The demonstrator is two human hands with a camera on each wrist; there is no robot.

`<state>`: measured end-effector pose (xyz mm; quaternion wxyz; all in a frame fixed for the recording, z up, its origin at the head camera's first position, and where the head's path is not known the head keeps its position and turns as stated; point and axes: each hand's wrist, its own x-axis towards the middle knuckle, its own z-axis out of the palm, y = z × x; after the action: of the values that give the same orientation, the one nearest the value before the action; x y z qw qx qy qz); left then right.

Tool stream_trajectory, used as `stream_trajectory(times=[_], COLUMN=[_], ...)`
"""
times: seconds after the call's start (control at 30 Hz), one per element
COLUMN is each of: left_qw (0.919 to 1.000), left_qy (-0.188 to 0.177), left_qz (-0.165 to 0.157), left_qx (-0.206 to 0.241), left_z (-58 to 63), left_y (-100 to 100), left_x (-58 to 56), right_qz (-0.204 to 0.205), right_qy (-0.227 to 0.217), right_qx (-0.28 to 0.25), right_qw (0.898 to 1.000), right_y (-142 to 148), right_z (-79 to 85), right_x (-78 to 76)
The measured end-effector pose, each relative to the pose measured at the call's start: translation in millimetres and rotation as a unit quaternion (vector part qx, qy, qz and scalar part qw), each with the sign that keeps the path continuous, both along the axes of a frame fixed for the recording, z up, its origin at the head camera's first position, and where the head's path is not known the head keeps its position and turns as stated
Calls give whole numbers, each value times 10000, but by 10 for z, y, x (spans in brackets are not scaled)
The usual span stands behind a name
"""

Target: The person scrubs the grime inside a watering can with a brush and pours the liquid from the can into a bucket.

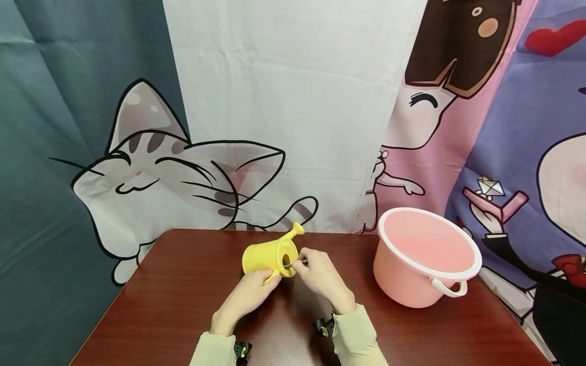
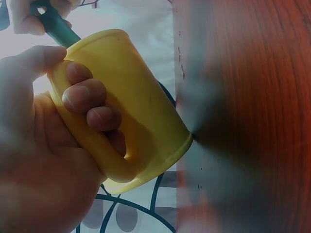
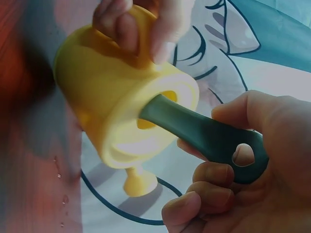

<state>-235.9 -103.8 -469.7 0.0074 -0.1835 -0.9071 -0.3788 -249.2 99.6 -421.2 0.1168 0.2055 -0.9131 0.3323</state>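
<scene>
Head view: left hand (image 1: 249,295) grips small yellow plastic watering can (image 1: 270,254) by its handle; right hand (image 1: 320,277) pinches dark green plastic tool handle (image 3: 204,133) inserted in its opening; advise steady can, straight strokes.

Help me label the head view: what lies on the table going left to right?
Left hand → yellow watering can → right hand → pink bucket.

Both forearms covered by pale yellow-green long sleeves (image 1: 354,335), cuffs ending at the wrists. Small black camera mount with a yellow detail strapped at each wrist (image 1: 324,326). Hands (image 1: 322,277) bare, no rings visible.
</scene>
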Motion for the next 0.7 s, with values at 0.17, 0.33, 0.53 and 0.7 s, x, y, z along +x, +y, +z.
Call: stream_trajectory(times=[0.17,0.33,0.53,0.7], left_qw=[10000,10000,9999,9999], left_qy=[8,-32,-86,-74], left_qz=[-41,-53,-46,-58], left_qx=[14,35,70,90], left_z=[0,8,-6,-1], left_y=[5,9,7,9], left_x=[8,9,4,5], right_qz=[-50,-3,124,229], right_qy=[-48,-34,-201,-182], right_qx=[-49,-34,-66,-114], right_qw=[10000,10000,9997,9995], right_y=[44,37,-9,-67], right_z=[43,16,-95,-169], right_x=[16,0,-50,-66])
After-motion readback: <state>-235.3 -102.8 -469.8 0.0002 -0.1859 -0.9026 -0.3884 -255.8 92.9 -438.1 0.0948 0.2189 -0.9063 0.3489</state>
